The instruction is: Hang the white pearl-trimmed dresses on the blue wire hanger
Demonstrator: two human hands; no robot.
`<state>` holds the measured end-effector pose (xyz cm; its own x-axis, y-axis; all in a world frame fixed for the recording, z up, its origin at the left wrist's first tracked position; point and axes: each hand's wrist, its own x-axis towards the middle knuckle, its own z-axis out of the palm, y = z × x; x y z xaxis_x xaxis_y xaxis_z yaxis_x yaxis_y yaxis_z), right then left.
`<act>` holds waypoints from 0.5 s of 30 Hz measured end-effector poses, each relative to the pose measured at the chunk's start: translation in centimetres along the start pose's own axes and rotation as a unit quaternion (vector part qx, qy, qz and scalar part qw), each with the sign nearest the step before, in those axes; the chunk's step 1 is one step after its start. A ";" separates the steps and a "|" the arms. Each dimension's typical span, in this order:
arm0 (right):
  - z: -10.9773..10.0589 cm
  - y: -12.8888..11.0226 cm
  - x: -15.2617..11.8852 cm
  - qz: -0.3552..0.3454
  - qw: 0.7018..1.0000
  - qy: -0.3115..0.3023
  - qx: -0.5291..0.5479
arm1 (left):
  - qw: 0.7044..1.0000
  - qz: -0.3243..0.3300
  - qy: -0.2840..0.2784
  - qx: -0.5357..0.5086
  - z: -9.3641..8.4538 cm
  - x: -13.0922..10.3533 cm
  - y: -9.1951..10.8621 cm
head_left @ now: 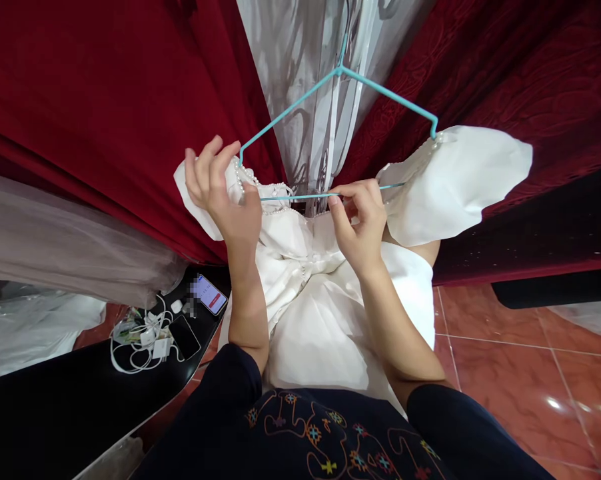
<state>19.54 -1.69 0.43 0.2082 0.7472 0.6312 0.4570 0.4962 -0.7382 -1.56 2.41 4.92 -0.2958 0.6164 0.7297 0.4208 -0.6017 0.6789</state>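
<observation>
A white dress (325, 320) with pearl-beaded edging and puffed sleeves hangs in front of me. Its shoulders sit on a light blue clothes hanger (388, 95), one at each end. My left hand (225, 183) is at the left sleeve, beside the pearl trim, with fingers apart and thumb stretched toward the bar. Near the middle of the hanger's bottom bar, my right hand (358, 217) pinches the bar between thumb and fingers. The bar's right end runs behind the right sleeve (460, 187).
Dark red curtains (130, 100) hang on both sides of a white sheer cloth (295, 87). At lower left, a black table (55, 400) carries a lit phone (210, 295), a dark phone (184, 337) and tangled white cables (148, 337). Red floor tiles (520, 360) lie at right.
</observation>
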 end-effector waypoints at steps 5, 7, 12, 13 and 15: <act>-0.1 0.0 -0.1 -0.009 0.999 0.023 -0.026 | 0.998 -0.050 -0.002 -0.046 -0.5 1.4 -0.5; -0.2 -0.1 -0.1 -0.008 0.999 0.026 -0.033 | 0.996 -0.072 0.010 -0.058 -0.9 2.0 -0.8; -0.6 -0.3 0.3 -0.004 0.999 0.019 -0.038 | 0.991 -0.069 0.077 -0.083 -2.8 3.8 -3.9; -0.7 -0.4 0.3 -0.004 0.999 0.016 -0.038 | 0.990 -0.066 0.094 -0.081 -3.3 3.8 -4.7; -0.7 -0.5 0.4 -0.002 0.999 0.008 -0.036 | 0.987 -0.069 0.131 -0.066 -4.0 3.2 -6.0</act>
<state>19.96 -1.94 1.18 0.2196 0.7387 0.6373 0.5180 0.4653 -0.7178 -8.49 5.96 3.45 -0.5612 0.5556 0.6135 0.2510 -0.5921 0.7658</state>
